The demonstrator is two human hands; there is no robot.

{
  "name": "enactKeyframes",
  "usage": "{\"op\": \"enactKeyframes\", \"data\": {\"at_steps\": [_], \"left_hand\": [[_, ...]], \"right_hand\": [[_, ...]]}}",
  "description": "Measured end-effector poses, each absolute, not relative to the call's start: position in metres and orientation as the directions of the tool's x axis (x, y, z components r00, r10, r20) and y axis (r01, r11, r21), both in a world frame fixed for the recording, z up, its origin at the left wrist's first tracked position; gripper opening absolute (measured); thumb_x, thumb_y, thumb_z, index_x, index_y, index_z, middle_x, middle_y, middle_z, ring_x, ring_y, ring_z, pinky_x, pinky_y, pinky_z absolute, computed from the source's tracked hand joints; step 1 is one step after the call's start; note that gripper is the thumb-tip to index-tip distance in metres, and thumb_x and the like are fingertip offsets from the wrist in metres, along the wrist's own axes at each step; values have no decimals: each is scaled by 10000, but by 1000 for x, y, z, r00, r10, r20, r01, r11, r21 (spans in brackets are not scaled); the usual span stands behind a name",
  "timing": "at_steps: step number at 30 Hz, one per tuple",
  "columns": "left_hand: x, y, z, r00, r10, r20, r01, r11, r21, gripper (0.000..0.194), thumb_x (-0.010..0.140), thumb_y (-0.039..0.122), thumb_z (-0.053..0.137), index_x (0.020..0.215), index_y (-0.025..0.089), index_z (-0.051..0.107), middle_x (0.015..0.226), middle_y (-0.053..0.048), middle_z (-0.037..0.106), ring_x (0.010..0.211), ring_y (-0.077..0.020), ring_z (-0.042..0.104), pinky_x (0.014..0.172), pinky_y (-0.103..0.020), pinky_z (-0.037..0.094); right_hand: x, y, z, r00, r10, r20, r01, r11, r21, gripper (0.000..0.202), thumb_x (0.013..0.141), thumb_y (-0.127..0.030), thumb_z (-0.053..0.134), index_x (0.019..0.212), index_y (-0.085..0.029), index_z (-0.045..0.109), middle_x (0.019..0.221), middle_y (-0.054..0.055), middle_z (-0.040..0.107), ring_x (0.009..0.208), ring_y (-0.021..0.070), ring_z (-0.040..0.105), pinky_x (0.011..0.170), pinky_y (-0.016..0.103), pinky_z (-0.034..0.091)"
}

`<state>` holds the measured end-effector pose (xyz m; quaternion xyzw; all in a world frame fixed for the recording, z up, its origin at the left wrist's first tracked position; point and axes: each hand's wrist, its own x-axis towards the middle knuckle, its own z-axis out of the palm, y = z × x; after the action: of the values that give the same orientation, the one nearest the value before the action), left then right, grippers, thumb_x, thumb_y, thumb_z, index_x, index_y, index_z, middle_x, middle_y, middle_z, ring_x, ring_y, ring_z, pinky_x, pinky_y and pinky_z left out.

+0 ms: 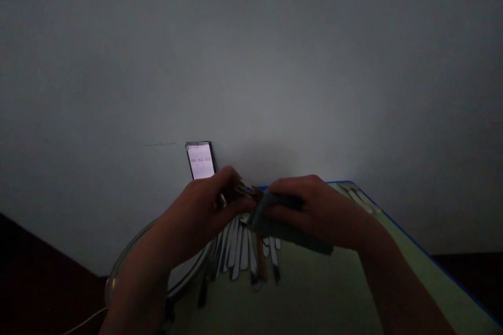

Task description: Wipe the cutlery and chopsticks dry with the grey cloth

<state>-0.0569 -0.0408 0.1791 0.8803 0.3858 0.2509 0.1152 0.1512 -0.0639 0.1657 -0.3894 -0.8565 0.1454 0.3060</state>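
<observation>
My left hand (208, 207) is closed on a small metal utensil (245, 187), probably a fork, whose far part shows between the two hands. My right hand (310, 207) pinches a grey-green cloth (291, 233), which wraps round one end of the utensil and hangs below the fingers. Beneath the hands, several pieces of cutlery (238, 251) lie fanned out on the green table, their handles toward me. Dim light leaves the exact shape of the held utensil unclear.
A phone (202, 161) showing a timer leans on the grey wall. Two utensils (359, 199) lie at the back right of the green table (322, 293). A round, clear-rimmed container (113, 272) stands at the left, partly behind my left arm. A white cable (84, 320) runs beside it.
</observation>
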Motion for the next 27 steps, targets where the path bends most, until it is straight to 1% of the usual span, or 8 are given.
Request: {"op": "enactKeyframes", "data": {"at_steps": [6, 9, 11, 14, 18, 20, 23, 27], "left_hand": [[-48, -39, 176, 504, 735, 453, 572, -678, 463, 275, 814, 333, 562, 1043, 207, 474, 805, 13, 636, 629, -117, 583, 541, -217, 448], [-44, -39, 176, 513, 759, 402, 575, -651, 495, 210, 869, 365, 462, 962, 186, 522, 721, 15, 624, 597, -117, 576, 533, -225, 446], [-41, -40, 177, 490, 781, 386, 578, -623, 526, 268, 904, 372, 376, 827, 176, 542, 629, 23, 590, 557, -109, 558, 508, -217, 433], [-38, -40, 177, 426, 813, 397, 576, -583, 574, 278, 894, 353, 402, 728, 173, 534, 584, 31, 567, 532, -98, 541, 479, -198, 424], [-40, -37, 174, 388, 821, 419, 550, -571, 609, 116, 836, 272, 500, 817, 173, 558, 714, 10, 614, 644, -119, 592, 524, -201, 464], [-42, -34, 172, 384, 814, 436, 524, -581, 623, 162, 826, 245, 509, 972, 180, 539, 800, -4, 634, 707, -134, 615, 564, -216, 489], [-45, -32, 171, 445, 791, 419, 519, -609, 599, 254, 826, 239, 508, 1072, 181, 519, 854, -20, 661, 734, -145, 635, 604, -239, 503], [-44, -35, 174, 512, 750, 419, 583, -662, 472, 152, 809, 255, 541, 920, 183, 616, 780, -3, 681, 669, -134, 630, 594, -236, 481]], "right_hand": [[152, -63, 166, -451, 761, 466, 614, 644, -457, 161, 856, -320, 523, 820, -194, 618, 745, -26, 624, 667, 94, 544, 623, 213, 375], [151, -60, 162, -410, 780, 472, 698, 602, -388, 142, 843, -295, 545, 907, -209, 637, 821, 0, 640, 739, 122, 566, 669, 242, 389], [150, -60, 160, -394, 787, 474, 738, 579, -348, 152, 830, -284, 564, 947, -224, 641, 843, 7, 641, 754, 132, 572, 680, 253, 393], [148, -60, 159, -403, 782, 475, 739, 584, -335, 164, 823, -308, 573, 955, -237, 640, 847, 4, 648, 760, 134, 578, 687, 257, 396], [149, -59, 160, -393, 790, 471, 704, 588, -399, 201, 815, -371, 571, 940, -224, 631, 856, -2, 662, 764, 134, 582, 682, 253, 390], [151, -58, 161, -372, 810, 453, 699, 566, -437, 219, 828, -404, 539, 893, -213, 625, 820, -5, 660, 729, 126, 578, 637, 243, 378], [154, -57, 161, -369, 832, 414, 715, 538, -445, 238, 850, -399, 496, 797, -194, 603, 742, -7, 641, 655, 113, 553, 577, 234, 345], [153, -58, 160, -371, 849, 377, 738, 515, -435, 209, 842, -364, 497, 770, -187, 582, 706, -5, 617, 617, 108, 521, 555, 233, 324]]}}
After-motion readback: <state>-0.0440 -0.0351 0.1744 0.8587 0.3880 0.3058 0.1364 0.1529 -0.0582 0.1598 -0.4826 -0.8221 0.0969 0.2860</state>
